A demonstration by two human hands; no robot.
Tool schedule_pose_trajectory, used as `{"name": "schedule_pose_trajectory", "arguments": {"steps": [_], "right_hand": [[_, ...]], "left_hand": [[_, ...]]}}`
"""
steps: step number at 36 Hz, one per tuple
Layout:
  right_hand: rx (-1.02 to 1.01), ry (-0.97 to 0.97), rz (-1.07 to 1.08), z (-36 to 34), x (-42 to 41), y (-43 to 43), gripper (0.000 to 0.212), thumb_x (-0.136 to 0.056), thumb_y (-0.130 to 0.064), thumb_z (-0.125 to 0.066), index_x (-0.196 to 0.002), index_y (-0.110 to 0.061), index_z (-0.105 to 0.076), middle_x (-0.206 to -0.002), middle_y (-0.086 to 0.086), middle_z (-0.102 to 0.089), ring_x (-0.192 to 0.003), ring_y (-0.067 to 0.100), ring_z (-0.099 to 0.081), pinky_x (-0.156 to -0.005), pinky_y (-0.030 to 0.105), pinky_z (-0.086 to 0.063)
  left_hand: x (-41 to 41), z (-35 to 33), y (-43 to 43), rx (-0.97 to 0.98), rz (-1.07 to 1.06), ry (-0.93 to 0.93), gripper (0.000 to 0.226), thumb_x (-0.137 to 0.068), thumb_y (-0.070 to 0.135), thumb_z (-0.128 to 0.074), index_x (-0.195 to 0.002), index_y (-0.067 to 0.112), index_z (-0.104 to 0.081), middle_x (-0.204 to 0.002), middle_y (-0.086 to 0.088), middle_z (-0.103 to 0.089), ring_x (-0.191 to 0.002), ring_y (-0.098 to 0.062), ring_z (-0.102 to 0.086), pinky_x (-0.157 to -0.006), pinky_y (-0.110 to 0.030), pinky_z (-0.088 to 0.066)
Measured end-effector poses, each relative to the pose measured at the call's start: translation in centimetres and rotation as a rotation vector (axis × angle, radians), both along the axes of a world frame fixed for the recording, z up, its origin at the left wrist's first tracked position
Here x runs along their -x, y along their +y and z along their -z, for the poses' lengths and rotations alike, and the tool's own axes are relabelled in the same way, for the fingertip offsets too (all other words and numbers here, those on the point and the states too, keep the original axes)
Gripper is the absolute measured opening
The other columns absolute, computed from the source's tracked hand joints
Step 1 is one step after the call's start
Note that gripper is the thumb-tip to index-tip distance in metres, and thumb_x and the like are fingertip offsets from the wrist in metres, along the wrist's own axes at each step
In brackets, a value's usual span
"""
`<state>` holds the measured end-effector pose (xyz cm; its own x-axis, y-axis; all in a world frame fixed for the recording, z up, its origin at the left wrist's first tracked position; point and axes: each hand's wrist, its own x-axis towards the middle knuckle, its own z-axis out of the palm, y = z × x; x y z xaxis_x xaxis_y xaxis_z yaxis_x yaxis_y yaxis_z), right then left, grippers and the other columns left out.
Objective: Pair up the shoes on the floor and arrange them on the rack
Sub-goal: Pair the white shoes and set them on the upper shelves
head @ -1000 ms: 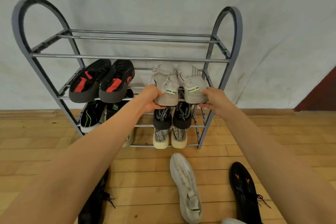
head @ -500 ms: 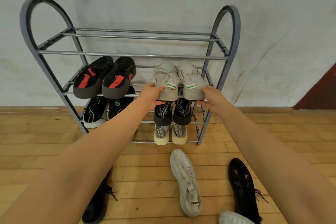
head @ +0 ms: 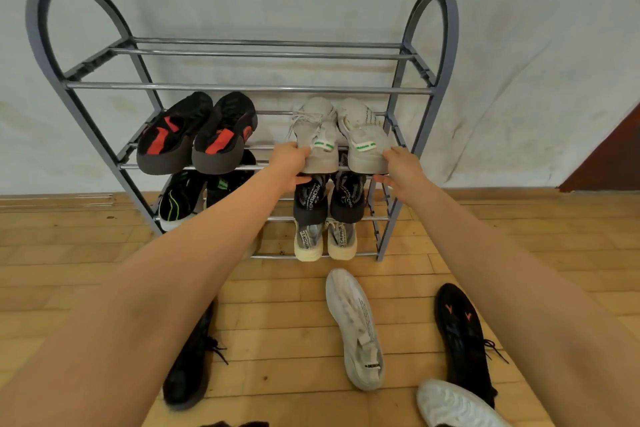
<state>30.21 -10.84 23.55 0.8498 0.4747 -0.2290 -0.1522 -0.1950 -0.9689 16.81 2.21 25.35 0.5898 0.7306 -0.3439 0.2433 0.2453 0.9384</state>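
Five pairs sit on the rack (head: 249, 90) already. Four loose shoes (head: 356, 329) lie on the floor in front of the rack (two white, two black), so I think two pairs are left. The left hand (head: 289, 166) and the right hand (head: 403, 172) each pinch a heel of the grey pair (head: 363, 135) on the rack's second shelf.

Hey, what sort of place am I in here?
Likely a home entryway or a plain test room: a shoe rack by a bare wall, with loose shoes on a wood floor.
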Motion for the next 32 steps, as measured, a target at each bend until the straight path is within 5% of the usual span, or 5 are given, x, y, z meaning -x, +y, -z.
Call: {"name": "schedule_pose_trajectory", "arguments": {"steps": [8,17,21,28,32], "right_hand": [[0.088,-0.241,0.073,4.3,3.4,-3.1,0.048,-0.092,-0.033,-0.053,-0.134,-0.015,-0.038,-0.123,0.002,-0.052,-0.105,0.019,-0.057,-0.090,0.035,-0.050],[0.598,-0.457,-0.359,18.5,6.7,-9.8,0.049,-0.092,-0.026,-0.053,-0.136,-0.009,-0.039,-0.135,0.014,-0.044,-0.113,0.029,-0.051,-0.084,0.033,-0.040],[0.917,-0.295,-0.539,24.6,6.6,-12.4,0.062,-0.093,-0.032,-0.052,-0.143,-0.006,-0.026,-0.145,0.015,-0.033,-0.118,0.031,-0.049,-0.088,0.034,-0.043],[0.886,0.029,-0.649,29.0,7.7,-13.7,0.067,-0.087,-0.041,-0.056,-0.136,-0.003,-0.032,-0.104,0.010,-0.057,-0.081,0.016,-0.056,-0.056,0.024,-0.042],[0.813,0.074,-0.601,30.2,8.4,-13.4,0.056,-0.087,-0.038,-0.058,-0.131,-0.006,-0.041,-0.122,0.010,-0.057,-0.096,0.022,-0.056,-0.072,0.029,-0.048]], "left_hand": [[1.6,5.8,-3.3,-0.276,-0.138,0.059,0.051,-0.091,0.029,-0.055,-0.134,0.014,-0.034,-0.137,-0.011,-0.029,-0.114,-0.029,-0.048,-0.099,-0.046,-0.046],[5.3,19.0,-8.5,-0.233,0.306,0.433,0.044,-0.085,0.018,-0.063,-0.126,0.013,-0.047,-0.134,-0.011,-0.042,-0.110,-0.024,-0.050,-0.085,-0.028,-0.046],[6.1,24.4,-10.0,-0.166,0.443,0.513,0.035,-0.084,0.017,-0.060,-0.118,0.018,-0.050,-0.129,-0.011,-0.047,-0.090,-0.018,-0.053,-0.055,-0.021,-0.042],[6.5,31.1,-12.2,0.089,0.527,0.588,0.053,-0.083,0.036,-0.065,-0.127,0.017,-0.042,-0.120,0.002,-0.052,-0.096,-0.016,-0.054,-0.073,-0.029,-0.047],[5.5,32.3,-14.0,0.260,0.425,0.493,0.028,-0.083,0.022,-0.066,-0.108,0.015,-0.057,-0.102,-0.006,-0.066,-0.089,-0.020,-0.061,-0.074,-0.037,-0.055]]}}
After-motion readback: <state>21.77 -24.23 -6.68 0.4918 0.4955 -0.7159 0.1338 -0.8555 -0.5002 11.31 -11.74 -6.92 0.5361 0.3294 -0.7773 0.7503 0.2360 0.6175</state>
